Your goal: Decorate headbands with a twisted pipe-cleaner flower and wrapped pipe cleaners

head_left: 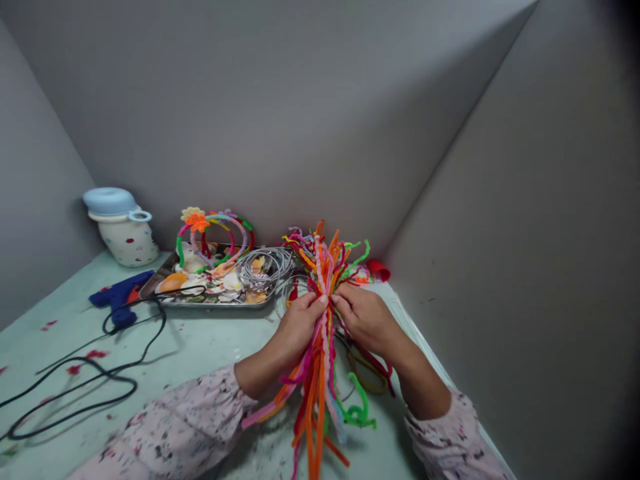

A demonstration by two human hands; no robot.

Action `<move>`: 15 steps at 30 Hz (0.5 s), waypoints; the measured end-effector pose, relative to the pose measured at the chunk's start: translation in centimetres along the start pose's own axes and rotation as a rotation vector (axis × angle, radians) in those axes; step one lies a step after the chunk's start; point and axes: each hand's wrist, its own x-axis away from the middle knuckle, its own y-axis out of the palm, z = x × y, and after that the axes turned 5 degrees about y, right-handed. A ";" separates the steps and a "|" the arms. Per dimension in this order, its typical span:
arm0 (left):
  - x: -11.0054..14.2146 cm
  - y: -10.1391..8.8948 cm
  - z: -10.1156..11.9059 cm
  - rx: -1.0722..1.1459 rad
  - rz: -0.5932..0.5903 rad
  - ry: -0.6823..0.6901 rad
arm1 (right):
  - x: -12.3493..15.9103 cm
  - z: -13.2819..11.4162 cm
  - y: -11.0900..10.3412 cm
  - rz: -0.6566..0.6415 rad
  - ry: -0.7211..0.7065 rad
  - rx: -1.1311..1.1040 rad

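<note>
A thick bundle of many-coloured pipe cleaners [315, 380] is gripped near its middle by both hands. My left hand [301, 323] closes on it from the left, thumb on top. From the right, my right hand [364, 313] pinches the bundle at the same spot, the two hands almost touching. The stems fan out above and below the grip in orange, pink, red and green. A curled green pipe cleaner [359, 407] hangs at the lower right. Partly hidden under my right wrist lie scissors [369, 370] with olive handles.
A metal tray [220, 306] holds shells, coiled silver wire [265, 267] and pipe-cleaner hoops [245, 233] with flowers. Left of it lie a blue glue gun [117, 297] and its looping black cord [127, 397]. A white cup [127, 237] with a blue lid stands behind. Grey walls enclose the table.
</note>
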 end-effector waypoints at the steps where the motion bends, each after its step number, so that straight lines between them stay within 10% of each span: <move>1: 0.2 0.0 0.4 -0.089 0.012 0.075 | -0.1 0.1 0.0 -0.013 0.030 -0.093; 8: 1.1 -0.3 2.2 -0.524 0.042 0.426 | -0.4 0.6 1.1 -0.314 0.542 -1.238; 15: -0.5 -0.5 1.2 0.261 0.033 0.080 | -0.3 -0.2 0.9 -0.085 0.392 -0.748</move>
